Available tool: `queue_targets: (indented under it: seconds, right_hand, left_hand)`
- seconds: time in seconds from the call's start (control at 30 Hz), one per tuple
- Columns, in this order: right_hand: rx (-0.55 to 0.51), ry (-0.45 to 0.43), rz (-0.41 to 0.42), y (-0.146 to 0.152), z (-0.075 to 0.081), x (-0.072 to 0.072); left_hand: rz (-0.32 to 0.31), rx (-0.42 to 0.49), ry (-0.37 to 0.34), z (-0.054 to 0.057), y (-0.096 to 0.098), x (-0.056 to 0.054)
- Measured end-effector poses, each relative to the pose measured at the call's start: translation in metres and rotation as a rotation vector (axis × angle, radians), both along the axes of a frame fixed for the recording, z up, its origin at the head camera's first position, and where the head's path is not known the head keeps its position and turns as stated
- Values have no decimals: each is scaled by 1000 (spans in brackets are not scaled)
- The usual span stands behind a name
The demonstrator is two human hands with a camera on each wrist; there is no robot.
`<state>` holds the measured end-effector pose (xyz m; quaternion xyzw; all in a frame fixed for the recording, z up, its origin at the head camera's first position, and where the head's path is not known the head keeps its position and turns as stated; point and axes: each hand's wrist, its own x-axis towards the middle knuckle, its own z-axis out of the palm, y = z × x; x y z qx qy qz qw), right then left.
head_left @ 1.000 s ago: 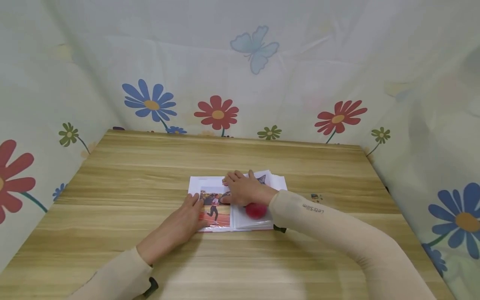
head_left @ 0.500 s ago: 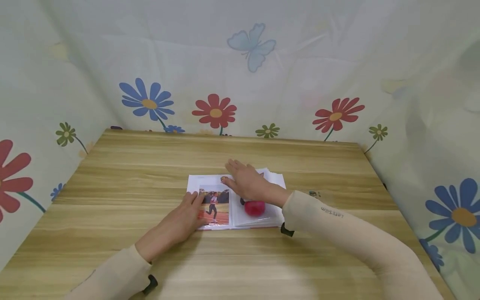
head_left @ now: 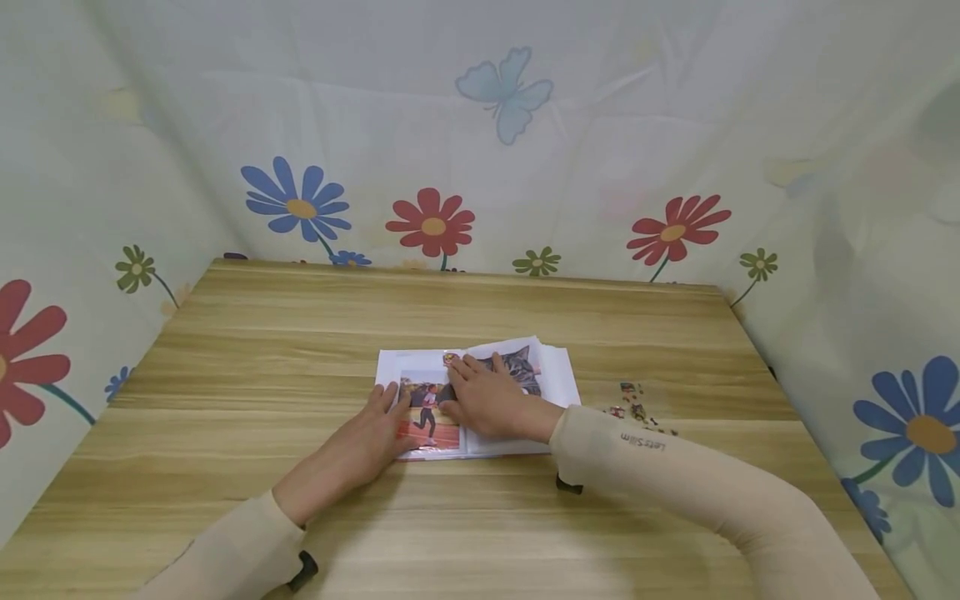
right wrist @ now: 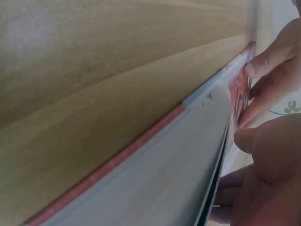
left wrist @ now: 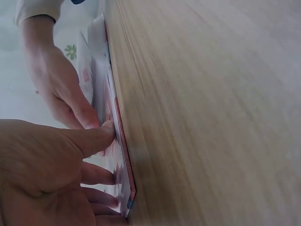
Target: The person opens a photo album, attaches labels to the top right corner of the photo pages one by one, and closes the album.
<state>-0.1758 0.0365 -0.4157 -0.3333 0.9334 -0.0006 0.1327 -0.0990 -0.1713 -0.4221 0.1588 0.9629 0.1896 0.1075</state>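
Note:
A photo album lies open in the head view. Its left page carries a photo of a runner, its right page a cat photo. My left hand rests on the left page's outer edge, thumb low and fingers higher up. My right hand lies across the right page with its fingertips at the middle fold, hiding the lower part of the cat photo. In the right wrist view the right-hand pages bulge above the red-edged cover. A small round sticker shows at the fold's top.
A clear sheet with small colourful stickers lies on the wooden table right of the album, partly behind my right sleeve. A white curtain with printed flowers encloses the table at the back and sides.
My right hand slid up and right off the fold, then came back down to it, covering the red part of the cat photo. More stickers show now. My left hand stayed in place.

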Motion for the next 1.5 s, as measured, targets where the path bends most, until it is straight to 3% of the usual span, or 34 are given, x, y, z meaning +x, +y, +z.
queue_targets:
  seconds: [0.2,0.47,0.87,1.2,1.37,1.5]
  right_hand:
    - [20,-16,-17,-3,2,2]
    - [66,25,14,-7,3,-3]
    - [134,-51,-34,-13,6,-18]
    - [97,-129,-41,-5,8,-39]
    - [-27,-143,-32,4,12,-48]
    - [-137,-115,-46,8,22,-47]
  left_hand:
    - [-20,-10,15,1,-1,1]
    - [-30,-27,22,1,-1,1]
    - [-39,-53,7,3,0,0]
    - [-48,-30,33,-2,-2,1]
    - [-49,-29,34,0,-2,1]
    - [-48,-23,33,1,-2,1]
